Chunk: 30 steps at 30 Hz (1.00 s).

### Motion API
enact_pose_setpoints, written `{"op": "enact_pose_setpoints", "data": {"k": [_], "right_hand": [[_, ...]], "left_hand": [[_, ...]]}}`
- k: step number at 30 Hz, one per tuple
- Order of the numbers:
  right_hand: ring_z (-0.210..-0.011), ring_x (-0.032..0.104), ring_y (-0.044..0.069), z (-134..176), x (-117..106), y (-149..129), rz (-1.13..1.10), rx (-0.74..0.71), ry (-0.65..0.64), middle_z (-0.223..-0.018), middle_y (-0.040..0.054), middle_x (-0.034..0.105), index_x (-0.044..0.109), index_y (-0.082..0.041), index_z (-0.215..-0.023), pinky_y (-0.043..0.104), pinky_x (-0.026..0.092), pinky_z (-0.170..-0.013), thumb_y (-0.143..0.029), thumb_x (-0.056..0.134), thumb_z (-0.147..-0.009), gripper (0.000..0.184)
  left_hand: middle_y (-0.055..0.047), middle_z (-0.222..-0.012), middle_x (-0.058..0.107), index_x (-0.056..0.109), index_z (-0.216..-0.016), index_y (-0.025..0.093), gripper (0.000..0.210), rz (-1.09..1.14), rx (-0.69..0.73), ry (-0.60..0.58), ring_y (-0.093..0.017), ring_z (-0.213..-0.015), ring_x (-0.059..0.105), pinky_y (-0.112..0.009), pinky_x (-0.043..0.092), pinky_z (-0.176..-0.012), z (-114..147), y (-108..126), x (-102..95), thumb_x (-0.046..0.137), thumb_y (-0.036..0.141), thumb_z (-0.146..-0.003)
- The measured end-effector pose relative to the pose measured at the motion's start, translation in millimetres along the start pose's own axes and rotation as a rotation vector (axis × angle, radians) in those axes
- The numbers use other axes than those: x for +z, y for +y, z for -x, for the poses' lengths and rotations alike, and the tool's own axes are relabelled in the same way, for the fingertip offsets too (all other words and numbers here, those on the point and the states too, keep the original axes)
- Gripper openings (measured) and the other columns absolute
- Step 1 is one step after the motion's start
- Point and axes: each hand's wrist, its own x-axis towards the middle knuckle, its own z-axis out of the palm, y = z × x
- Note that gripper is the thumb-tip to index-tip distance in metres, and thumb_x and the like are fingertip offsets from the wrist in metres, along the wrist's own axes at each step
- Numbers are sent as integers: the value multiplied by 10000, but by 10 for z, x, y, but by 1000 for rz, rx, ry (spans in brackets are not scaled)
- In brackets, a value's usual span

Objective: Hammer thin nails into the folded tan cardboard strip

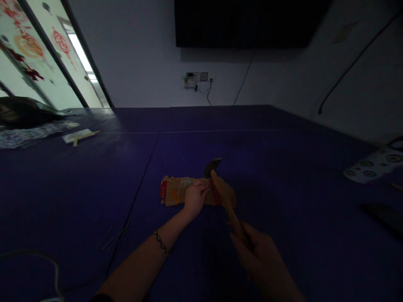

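Hammer [225, 197] over a printed cardboard piece

My right hand [260, 253] is wrapped around the wooden handle, with the dark head at the far edge of the cardboard piece [174, 192]; I cannot tell whether they touch. My left hand [194, 198] rests on the cardboard, fingertips drawn together, though I cannot tell whether they pinch anything. The two hands are apart. Red bands and orange print mark the cardboard, too small and dim to read. On the glass panels [50, 54] at left hang red decorations [61, 42], one bearing a round emblem whose strokes I cannot make out.

Under everything lies a deep blue-purple surface [267, 159], crossed by a dark seam and a thin pale line. Thin rods [115, 239] lie near the seam, left of my forearm. On the pale wall ahead hang a black screen [252, 23] and, below it, sockets [203, 76] with trailing cables [208, 94].
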Motion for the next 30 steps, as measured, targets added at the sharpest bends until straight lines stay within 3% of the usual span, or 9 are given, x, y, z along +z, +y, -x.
{"op": "enact_pose_setpoints", "data": {"k": [4, 11, 16, 22, 27, 30], "right_hand": [[-399, 406, 129, -20, 27, 22, 26, 35, 25, -468, -17, 437, 583, -156, -706, 254, 289, -368, -420, 394, -649, 330], [-367, 411, 127, 28, 2, 1, -2, 10, 55, -445, -35, 432, 626, -134, -840, 248, 301, -345, -446, 418, -667, 413], [-374, 432, 142, 18, 66, 55, 46, 24, 42, -439, -13, 452, 635, -121, -778, 255, 315, -335, -446, 403, -652, 418], [-338, 415, 125, 101, 47, 135, 13, -25, 58, -442, -50, 424, 622, -122, -986, 243, 318, -336, -448, 408, -759, 451], [-400, 461, 141, 26, 139, 230, 37, -38, 89, -481, 9, 530, 654, -115, -817, 261, 343, -394, -407, 434, -700, 384], [-397, 462, 137, 32, 138, 259, 37, -50, 96, -464, -2, 522, 652, -125, -812, 259, 348, -408, -419, 437, -699, 381]], "left_hand": [[-36, -857, 669, 716, -845, 184, 162, 2, -4, -6, -156, -805, 616, -270, 482, -763, 3, 0, 13, 559, 156, -819], [-28, -821, 665, 716, -806, 175, 166, 9, -16, -20, -147, -793, 616, -247, 479, -744, -2, 20, 12, 553, 148, -819], [-51, -887, 673, 718, -842, 166, 161, -5, -37, -16, -167, -842, 618, -271, 479, -787, -1, 27, 21, 562, 139, -813], [-39, -864, 676, 709, -854, 171, 158, -11, -38, -23, -150, -808, 621, -262, 480, -769, -3, 33, 4, 558, 143, -819], [-52, -878, 671, 708, -840, 162, 142, -26, -42, -19, -166, -834, 618, -277, 477, -787, -2, 28, 1, 569, 153, -811], [-52, -869, 667, 706, -844, 158, 140, -30, -40, -20, -165, -827, 618, -270, 479, -780, -4, 24, 3, 571, 146, -808]]}}
